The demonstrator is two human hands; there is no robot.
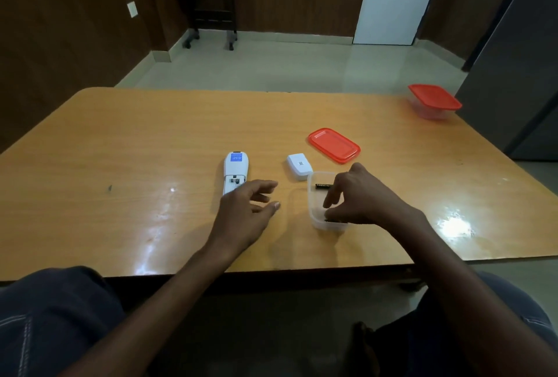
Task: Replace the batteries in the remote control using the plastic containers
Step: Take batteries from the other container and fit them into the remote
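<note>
A white remote [235, 172] lies face down on the wooden table [120, 141], its battery bay uncovered. Its white battery cover [299, 166] lies to the right. A clear plastic container [314, 195] stands open near the front; one black battery [323, 186] lies at its far end. My right hand [359, 198] reaches into the container, fingertips pinching a second dark battery [330, 220] at the near side, mostly hidden. My left hand [247, 210] hovers over the remote's near end with relaxed fingers, holding nothing.
The container's red lid [334, 145] lies behind the cover. A second container with a red lid [434, 101] on it stands at the table's far right corner. A grey cabinet [513, 68] rises beside the table on the right.
</note>
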